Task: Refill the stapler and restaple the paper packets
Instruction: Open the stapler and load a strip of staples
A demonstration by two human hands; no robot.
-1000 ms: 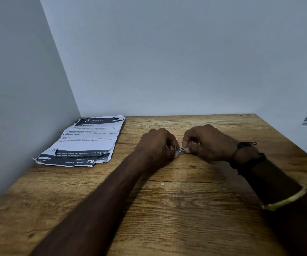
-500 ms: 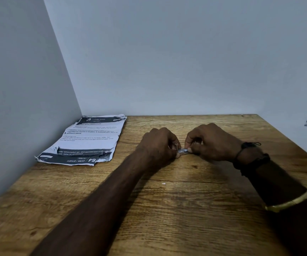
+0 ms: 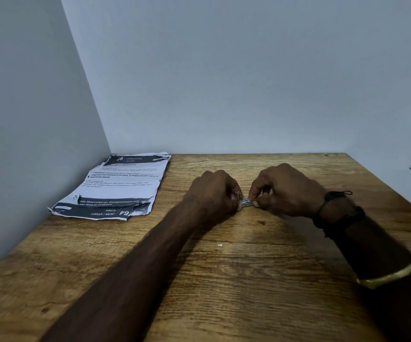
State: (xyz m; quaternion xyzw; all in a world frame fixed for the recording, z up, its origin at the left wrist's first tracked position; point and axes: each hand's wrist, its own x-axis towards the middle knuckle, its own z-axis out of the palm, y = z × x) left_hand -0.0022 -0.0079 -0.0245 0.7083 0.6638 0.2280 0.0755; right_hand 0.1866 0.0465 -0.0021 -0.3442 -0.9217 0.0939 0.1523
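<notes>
Your fingers are curled tight on both sides. The left hand (image 3: 214, 193) and the right hand (image 3: 288, 191) each pinch one end of a small silver piece (image 3: 246, 201). It bridges the narrow gap between the two hands, just above the table (image 3: 224, 280). Treat it as a probable strip of staples; it is too small to confirm.

No stapler body can be identified. If one is held inside either hand, the view does not show it.

Status: the refill step appears to be in hand and not yet complete. All restapling remains.

The paper packets (image 3: 123, 186) lie well apart from your fingers, to your left. They are stacked flat in the far corner against the side wall, and neither hand touches them. Their near edges look torn and curled.

A small bright speck (image 3: 220, 245) lies on the table on your side of the hands. It may be a loose staple.
</notes>
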